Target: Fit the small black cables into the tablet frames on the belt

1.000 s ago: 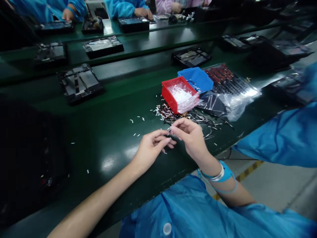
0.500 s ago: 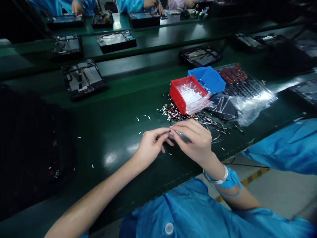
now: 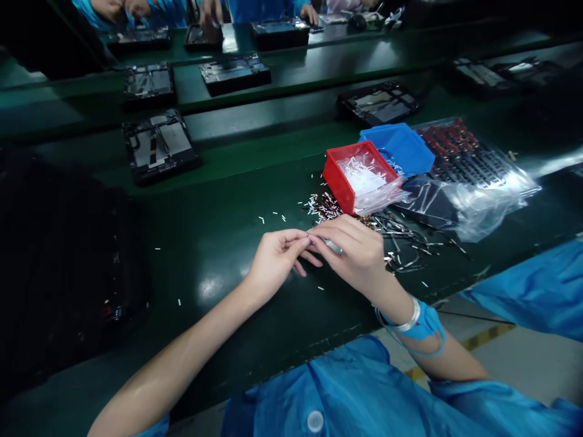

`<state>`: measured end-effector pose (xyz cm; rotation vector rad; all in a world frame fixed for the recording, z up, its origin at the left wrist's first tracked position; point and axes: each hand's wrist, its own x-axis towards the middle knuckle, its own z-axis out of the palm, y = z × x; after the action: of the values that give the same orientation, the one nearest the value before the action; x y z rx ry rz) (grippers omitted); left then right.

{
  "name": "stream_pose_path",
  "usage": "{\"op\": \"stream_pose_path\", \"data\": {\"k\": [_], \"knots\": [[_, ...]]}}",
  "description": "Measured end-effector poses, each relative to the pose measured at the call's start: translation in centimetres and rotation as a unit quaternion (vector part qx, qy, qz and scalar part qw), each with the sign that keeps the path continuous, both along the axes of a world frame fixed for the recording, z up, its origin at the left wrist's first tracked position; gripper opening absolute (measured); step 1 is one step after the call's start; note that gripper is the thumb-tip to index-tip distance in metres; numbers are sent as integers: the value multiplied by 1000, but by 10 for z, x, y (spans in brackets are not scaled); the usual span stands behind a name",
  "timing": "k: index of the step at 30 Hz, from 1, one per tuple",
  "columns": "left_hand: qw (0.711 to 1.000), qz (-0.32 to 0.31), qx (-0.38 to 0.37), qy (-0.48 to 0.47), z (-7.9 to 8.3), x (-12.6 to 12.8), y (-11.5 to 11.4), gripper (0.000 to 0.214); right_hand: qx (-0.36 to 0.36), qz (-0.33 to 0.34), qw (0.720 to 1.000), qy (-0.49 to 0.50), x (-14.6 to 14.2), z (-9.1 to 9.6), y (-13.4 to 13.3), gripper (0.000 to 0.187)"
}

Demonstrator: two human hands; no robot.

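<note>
Fingertip to fingertip, my left hand and my right hand meet over the green bench. Both are closed in a pinch on something too small to make out. A wristband circles my right wrist. Just beyond the hands lies a heap of thin dark cables, mixed with short white tube pieces. Behind the heap a red bin holds more white pieces in a clear plastic bag. A blue bin touches it at the back.
Cables in rows lie in a clear bag to the right. Opened black device housings stand on the bench and the rail behind. A large dark object fills the left side. Co-workers' hands show across the bench; a blue sleeve is at right.
The view has shifted, so bench items sit slightly further right. My hands stay pinched together. Across the bench, a co-worker's hand has moved over a black tray.
</note>
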<state>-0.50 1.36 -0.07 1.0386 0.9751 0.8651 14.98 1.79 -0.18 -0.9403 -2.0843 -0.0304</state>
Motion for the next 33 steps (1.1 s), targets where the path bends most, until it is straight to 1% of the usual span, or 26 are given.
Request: {"op": "stream_pose_path", "data": {"k": [3, 8, 9, 10, 11, 13, 14, 15, 16, 17, 19, 21, 23, 24, 25, 26, 27, 28, 29, 30, 31, 32, 33], "knots": [[1000, -2, 23, 0, 3, 0, -1, 17, 13, 15, 1000, 15, -1, -2, -1, 11], [998, -1, 45, 40, 2, -1, -2, 19, 32, 20, 999, 0, 6, 2, 5, 13], [998, -1, 39, 43, 2, -1, -2, 20, 33, 3, 999, -3, 11, 4, 9, 14], [999, -2, 29, 40, 2, -2, -1, 20, 35, -32, 999, -6, 17, 6, 14, 15], [999, -2, 17, 32, 2, -3, -1, 21, 39, -81, 996, -9, 25, 7, 19, 17], [1000, -2, -2, 11, 4, -4, 0, 21, 51, -188, 981, -17, 41, 11, 28, 23], [1000, -4, -6, 1, 5, -5, 0, 21, 57, -222, 973, -25, 46, 13, 31, 24], [1000, -5, -10, -8, 5, -6, 0, 21, 65, -235, 969, -36, 50, 14, 32, 24], [1000, -9, -14, -15, 6, -7, 0, 22, 75, -225, 970, -49, 51, 15, 30, 22], [999, -16, -19, -20, 7, -7, 0, 22, 86, -197, 974, -64, 49, 16, 27, 19], [999, -33, -29, -22, 7, -7, -2, 22, 102, -109, 984, -98, 39, 17, 18, 21], [998, -48, -37, -12, 9, -6, -6, 22, 112, -15, 986, -122, 27, 16, 7, 24], [997, -59, -46, 3, 15, -8, -15, 22, 115, 51, 986, -109, 17, 15, 0, 22], [997, -57, -45, 16, 22, -11, -22, 22, 113, 69, 987, -88, 14, 15, -2, 20], [998, -42, -28, 45, 31, -16, -32, 22, 109, 79, 989, -60, 12, 14, -3, 19], [995, -9, 12, 95, 44, -22, -43, 22, 102, 83, 991, -32, 10, 14, -2, 18], [982, 44, 78, 164, 59, -31, -57, 21, 94, 84, 992, -6, 9, 13, -1, 18], [947, 117, 161, 252, 77, -42, -71, 20, 86, 85, 992, 16, 8, 12, 0, 18], [883, 200, 250, 342, 97, -54, -87, 20, 81, 87, 992, 35, 8, 11, 2, 18], [798, 287, 325, 418, 117, -69, -101, 20, 75, 89, 992, 49, 8, 11, 3, 19], [701, 373, 363, 488, 136, -86, -114, 23, 70, 91, 992, 61, 8, 10, 3, 20], [604, 449, 380, 538, 153, -105, -124, 30, 63, 90, 991, 70, 9, 9, 4, 22], [510, 516, 376, 577, 168, -125, -131, 35, 55, 88, 991, 78, 10, 7, 3, 23]]}}
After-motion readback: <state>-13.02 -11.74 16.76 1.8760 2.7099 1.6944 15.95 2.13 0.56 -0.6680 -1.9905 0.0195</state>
